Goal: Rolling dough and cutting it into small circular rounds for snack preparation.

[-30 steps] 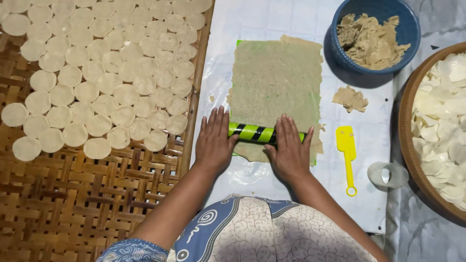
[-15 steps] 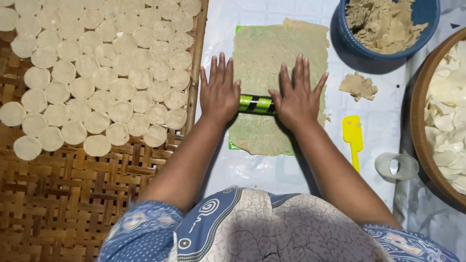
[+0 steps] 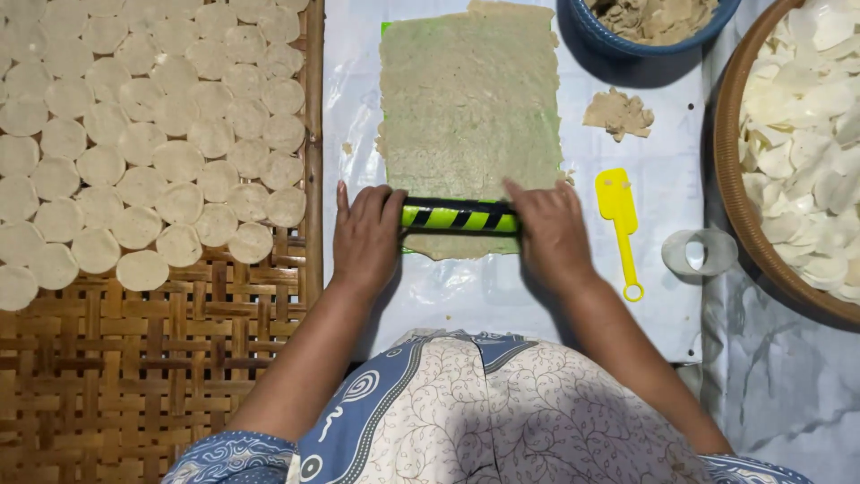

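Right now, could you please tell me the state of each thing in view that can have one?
Dough sheet: rolled flat, ragged edges.
Rolling pin: lying across the sheet's near end.
Left hand: pressing on the pin.
Right hand: pressing on the pin.
Blue bowl: holding dough scraps.
Woven tray: partly covered with cut rounds.
Yellow spatula: lying unused.

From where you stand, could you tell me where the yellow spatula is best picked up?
I would take the yellow spatula by its thin handle, from above. It lies flat on the white sheet, blade away from the person, and the handle's ring end is bare, right of the right hand.
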